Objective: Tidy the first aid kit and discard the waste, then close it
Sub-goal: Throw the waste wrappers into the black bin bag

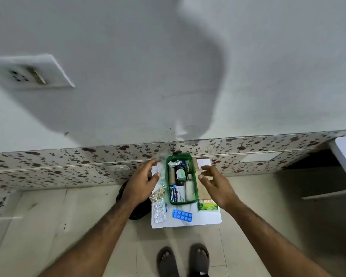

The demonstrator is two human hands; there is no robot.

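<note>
Head view looks down on a green translucent plastic first aid box (195, 188), lid off, standing toward the far end of a small white board (204, 219) on the pale tiled floor. Inside it lie one white plaster carton (178, 193), one dark bottle with a green label (180, 172), a beige bandage roll (171, 175) and a crumpled foil strip (174, 163); the rest is too small to tell.

Both hands hover open and empty, the left hand (142, 183) just left of the box, the right hand (216, 183) just right of it, neither touching it.

Outside, one blue blister pack of round tablets (182, 214) lies near the box's near end, one green and white carton (207, 205) at its near right corner, and about three foil tablet strips (159, 204) along its left side.

Sorting looks barely begun. The next move probably calls for gathering the loose packs, separating spent ones as waste. No lid is clearly identifiable.
</note>
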